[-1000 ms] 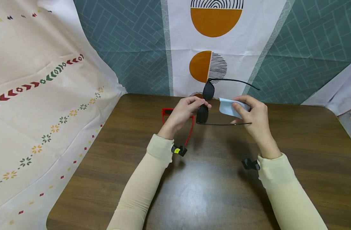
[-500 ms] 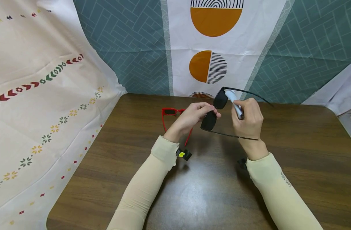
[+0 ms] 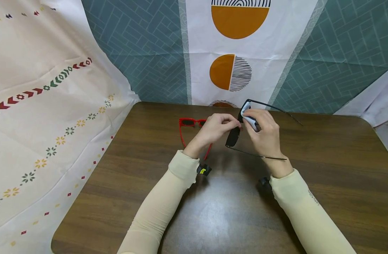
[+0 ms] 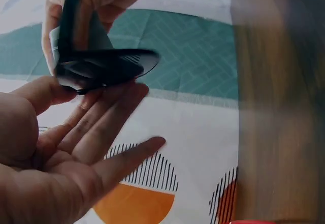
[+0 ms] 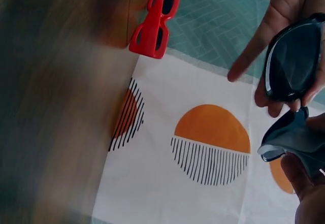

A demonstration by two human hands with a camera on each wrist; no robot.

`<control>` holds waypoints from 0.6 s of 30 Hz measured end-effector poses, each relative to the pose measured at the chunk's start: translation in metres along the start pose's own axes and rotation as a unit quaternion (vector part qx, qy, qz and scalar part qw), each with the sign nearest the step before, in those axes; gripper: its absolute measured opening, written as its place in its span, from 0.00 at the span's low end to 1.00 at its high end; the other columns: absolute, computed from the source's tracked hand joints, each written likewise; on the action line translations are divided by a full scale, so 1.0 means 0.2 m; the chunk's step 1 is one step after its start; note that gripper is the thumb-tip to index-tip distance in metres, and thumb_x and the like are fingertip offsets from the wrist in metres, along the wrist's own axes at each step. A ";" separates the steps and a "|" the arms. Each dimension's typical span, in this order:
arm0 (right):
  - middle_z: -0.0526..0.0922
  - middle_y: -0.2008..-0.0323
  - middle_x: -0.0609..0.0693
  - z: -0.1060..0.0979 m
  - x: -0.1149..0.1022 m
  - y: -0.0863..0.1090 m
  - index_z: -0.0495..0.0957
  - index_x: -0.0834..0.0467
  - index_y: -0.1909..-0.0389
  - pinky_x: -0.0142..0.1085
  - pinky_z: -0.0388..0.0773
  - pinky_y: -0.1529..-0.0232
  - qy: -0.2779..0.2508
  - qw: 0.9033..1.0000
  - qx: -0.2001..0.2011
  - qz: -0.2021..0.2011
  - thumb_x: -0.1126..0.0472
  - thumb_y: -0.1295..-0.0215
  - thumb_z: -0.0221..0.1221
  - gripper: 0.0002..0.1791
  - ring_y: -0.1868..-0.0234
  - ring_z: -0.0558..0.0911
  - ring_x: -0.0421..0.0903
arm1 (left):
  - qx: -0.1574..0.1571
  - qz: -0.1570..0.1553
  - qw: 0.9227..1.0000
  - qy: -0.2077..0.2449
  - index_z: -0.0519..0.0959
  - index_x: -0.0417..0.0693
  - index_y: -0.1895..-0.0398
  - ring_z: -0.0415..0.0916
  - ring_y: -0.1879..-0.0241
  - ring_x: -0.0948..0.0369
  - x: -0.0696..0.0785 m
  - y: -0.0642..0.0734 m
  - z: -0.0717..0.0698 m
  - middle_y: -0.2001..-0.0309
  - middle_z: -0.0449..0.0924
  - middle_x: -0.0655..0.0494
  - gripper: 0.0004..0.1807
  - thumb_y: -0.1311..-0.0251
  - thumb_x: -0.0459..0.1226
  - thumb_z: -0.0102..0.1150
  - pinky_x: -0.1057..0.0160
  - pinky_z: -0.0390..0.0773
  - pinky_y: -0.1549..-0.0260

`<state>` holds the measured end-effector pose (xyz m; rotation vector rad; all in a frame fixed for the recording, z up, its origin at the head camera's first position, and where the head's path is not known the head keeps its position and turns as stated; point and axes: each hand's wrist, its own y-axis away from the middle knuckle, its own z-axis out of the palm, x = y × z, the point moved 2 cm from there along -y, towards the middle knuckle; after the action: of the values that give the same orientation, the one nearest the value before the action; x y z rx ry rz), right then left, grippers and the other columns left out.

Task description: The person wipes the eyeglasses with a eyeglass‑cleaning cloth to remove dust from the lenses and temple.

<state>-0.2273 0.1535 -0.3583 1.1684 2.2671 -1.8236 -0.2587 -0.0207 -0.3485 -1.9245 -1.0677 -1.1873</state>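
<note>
Black sunglasses (image 3: pixel 233 137) are held above the table, lenses standing nearly upright and both temples pointing right. My left hand (image 3: pixel 214 128) pinches them at the bridge between thumb and fingers; in the left wrist view its other fingers (image 4: pixel 134 155) spread out below the frame. My right hand (image 3: pixel 266 134) holds a light blue cloth (image 3: pixel 252 122), pressed against the far lens. The right wrist view shows the cloth (image 5: pixel 294 137) folded over that lens's edge, while the nearer lens (image 5: pixel 293 59) is uncovered. Right-hand fingers partly hide the far lens in the head view.
Red sunglasses (image 3: pixel 188 122) with dark lenses lie on the brown wooden table (image 3: pixel 213 211), behind my left wrist and partly covered by it. A patterned fabric (image 3: pixel 143 53) hangs behind the table's back edge. A cream embroidered cloth (image 3: pixel 54 141) drapes along the left side.
The blue cloth has moved left from apart from the sunglasses onto the far lens, with my right hand turning inward. My left hand has shifted the sunglasses right and slightly down.
</note>
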 end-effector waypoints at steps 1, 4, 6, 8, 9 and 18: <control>0.87 0.55 0.62 0.00 0.00 0.00 0.86 0.67 0.57 0.41 0.77 0.41 0.004 1.000 -0.009 -0.003 0.77 0.38 0.68 0.09 0.51 0.83 0.60 | 0.008 -0.001 1.000 -0.030 0.89 0.46 0.57 0.82 0.56 0.64 0.00 0.00 0.00 0.60 0.90 0.58 0.11 0.26 0.41 0.60 0.68 0.77 0.55; 0.87 0.54 0.62 0.01 0.01 0.00 0.86 0.68 0.56 0.45 0.78 0.43 0.015 0.999 -0.030 -0.013 0.76 0.38 0.69 0.10 0.50 0.83 0.60 | 0.025 -0.005 0.996 -0.083 0.88 0.47 0.59 0.82 0.58 0.64 0.00 0.00 0.00 0.61 0.89 0.59 0.09 0.27 0.42 0.62 0.68 0.77 0.57; 0.87 0.53 0.62 0.02 0.01 0.00 0.86 0.68 0.55 0.45 0.77 0.43 0.020 0.999 -0.037 -0.018 0.76 0.38 0.69 0.11 0.50 0.83 0.60 | 0.043 -0.005 0.994 -0.104 0.88 0.48 0.60 0.81 0.60 0.63 0.01 0.00 0.01 0.63 0.88 0.60 0.08 0.29 0.41 0.63 0.68 0.77 0.60; 0.87 0.53 0.62 0.02 0.01 0.00 0.86 0.68 0.55 0.45 0.77 0.43 0.022 0.999 -0.039 -0.022 0.76 0.38 0.69 0.11 0.50 0.83 0.60 | 0.069 -0.004 0.990 -0.122 0.89 0.49 0.61 0.80 0.63 0.63 0.02 0.01 0.01 0.63 0.88 0.61 0.08 0.30 0.41 0.64 0.68 0.77 0.63; 0.87 0.53 0.62 0.02 0.00 0.01 0.86 0.68 0.55 0.45 0.77 0.43 0.024 0.999 -0.040 -0.023 0.76 0.39 0.69 0.11 0.50 0.83 0.61 | 0.083 -0.001 0.987 -0.134 0.89 0.50 0.60 0.79 0.64 0.63 0.03 0.02 0.01 0.63 0.88 0.61 0.08 0.30 0.41 0.64 0.68 0.77 0.65; 0.87 0.53 0.63 0.03 -0.01 0.02 0.86 0.68 0.53 0.51 0.77 0.43 0.028 0.998 -0.053 -0.026 0.76 0.37 0.68 0.12 0.50 0.83 0.61 | 0.151 0.032 0.960 -0.233 0.93 0.51 0.58 0.83 0.57 0.62 0.08 0.06 0.01 0.59 0.89 0.60 0.08 0.33 0.43 0.70 0.69 0.80 0.60</control>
<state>-0.2260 0.1477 -0.3620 1.1683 2.4145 -1.6837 -0.2439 -0.0205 -0.3363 -2.0147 -1.3240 -0.4998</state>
